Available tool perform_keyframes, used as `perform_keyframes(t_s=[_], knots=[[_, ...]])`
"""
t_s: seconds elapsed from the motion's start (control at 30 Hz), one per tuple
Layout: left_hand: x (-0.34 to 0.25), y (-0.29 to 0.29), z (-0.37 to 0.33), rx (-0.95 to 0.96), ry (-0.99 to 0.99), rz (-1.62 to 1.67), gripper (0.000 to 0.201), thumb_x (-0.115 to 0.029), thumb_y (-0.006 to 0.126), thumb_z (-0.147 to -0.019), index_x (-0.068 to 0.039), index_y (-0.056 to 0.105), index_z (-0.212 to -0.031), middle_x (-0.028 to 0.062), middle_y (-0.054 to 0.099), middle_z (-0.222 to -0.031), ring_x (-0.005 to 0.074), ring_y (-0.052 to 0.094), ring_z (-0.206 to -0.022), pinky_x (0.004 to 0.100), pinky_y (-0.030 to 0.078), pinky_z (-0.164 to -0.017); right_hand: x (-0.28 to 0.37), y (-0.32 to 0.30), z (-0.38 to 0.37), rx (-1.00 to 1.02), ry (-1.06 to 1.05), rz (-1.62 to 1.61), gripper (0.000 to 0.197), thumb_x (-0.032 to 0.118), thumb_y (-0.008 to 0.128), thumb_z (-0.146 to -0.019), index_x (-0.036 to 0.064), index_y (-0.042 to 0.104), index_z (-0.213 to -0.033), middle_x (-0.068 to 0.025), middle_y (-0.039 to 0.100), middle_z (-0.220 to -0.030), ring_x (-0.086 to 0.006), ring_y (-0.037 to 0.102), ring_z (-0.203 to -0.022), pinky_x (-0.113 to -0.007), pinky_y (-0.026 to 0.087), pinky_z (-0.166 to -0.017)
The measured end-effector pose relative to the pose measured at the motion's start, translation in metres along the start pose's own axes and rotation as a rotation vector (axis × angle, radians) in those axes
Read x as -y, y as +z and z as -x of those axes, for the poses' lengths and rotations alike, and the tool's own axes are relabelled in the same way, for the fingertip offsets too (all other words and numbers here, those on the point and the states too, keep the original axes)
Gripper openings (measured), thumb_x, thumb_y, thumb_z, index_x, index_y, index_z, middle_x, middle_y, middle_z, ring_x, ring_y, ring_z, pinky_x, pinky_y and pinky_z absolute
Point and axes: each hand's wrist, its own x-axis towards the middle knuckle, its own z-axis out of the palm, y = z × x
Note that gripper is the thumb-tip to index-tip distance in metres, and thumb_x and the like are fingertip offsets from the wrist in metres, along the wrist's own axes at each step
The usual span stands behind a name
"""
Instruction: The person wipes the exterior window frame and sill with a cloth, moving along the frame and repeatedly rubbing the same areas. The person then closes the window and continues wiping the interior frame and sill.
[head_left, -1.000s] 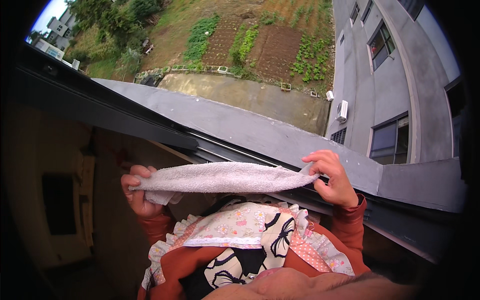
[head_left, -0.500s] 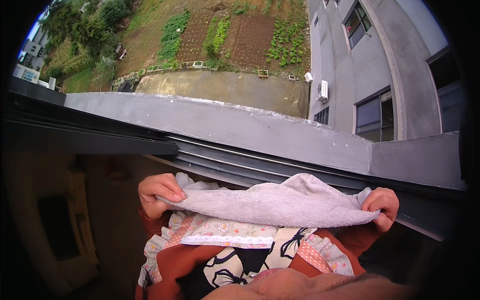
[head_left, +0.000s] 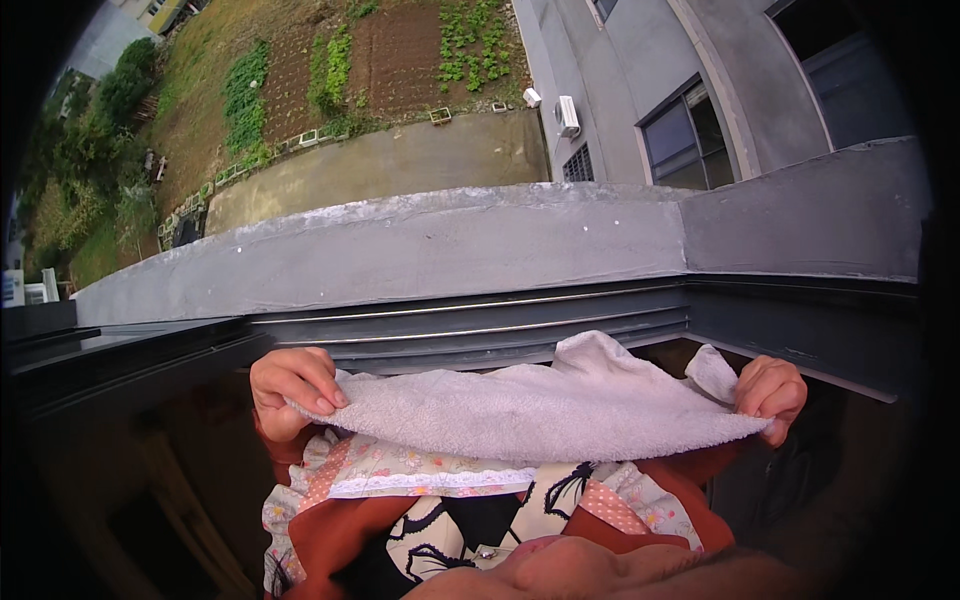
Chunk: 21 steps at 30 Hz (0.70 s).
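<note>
A pale lilac-grey terry towel (head_left: pixel 520 415) is stretched sideways in front of my chest. Its left end is pinched between the thumb and fingers of my left hand (head_left: pixel 292 390). At the opposite end, my right hand (head_left: pixel 772 394) grips the towel's corner with curled fingers. A fold of the cloth stands up right of the middle, and a small loose flap rises beside my right hand. Below the towel show my floral apron (head_left: pixel 440 470) with frilled edges and rust-coloured sleeves.
Just beyond the towel runs a dark window frame (head_left: pixel 480 335) with metal tracks. Past it lies a grey concrete ledge (head_left: pixel 430 245). Far below are a paved strip (head_left: pixel 380 165) and planted garden rows. A grey building wall (head_left: pixel 610 110) with windows and an air-conditioner unit (head_left: pixel 567 117) stands at right.
My view has turned, so the window frame lies more level and the outdoor scene has shifted left. Both hands keep hold of the towel, which hangs slightly differently, with a flap standing near my right hand.
</note>
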Motion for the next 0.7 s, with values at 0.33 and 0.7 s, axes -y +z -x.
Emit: perform_keyframes(t_s=[0.33, 0.7], knots=[[0.009, 0.000, -0.003, -0.002, -0.031, -0.022, 0.011, -0.011, 0.065, -0.076, -0.003, 0.072, -0.077, 0.0140, 0.069, -0.076, 0.0211, 0.056, -0.056, 0.0331, 0.039, -0.055, -0.062, 0.032, -0.041, -0.219, 0.576, 0.583, 0.016, -0.007, 0.060, -0.079, -0.0022, 0.063, -0.094, -0.0121, 0.062, -0.086, -0.0224, 0.060, -0.077, -0.030, 0.046, -0.069], [0.018, -0.009, 0.035, -0.391, -0.080, -0.129, 0.021, -0.015, 0.062, -0.070, 0.003, 0.068, -0.081, 0.0169, 0.063, -0.082, 0.0219, 0.060, -0.072, 0.0300, 0.044, -0.064, -0.122, 0.056, -0.078, 0.073, 0.372, 0.939, 0.026, 0.002, 0.067, -0.077, 0.0053, 0.068, -0.103, -0.0097, 0.067, -0.095, -0.0307, 0.060, -0.094, -0.040, 0.044, -0.085]])
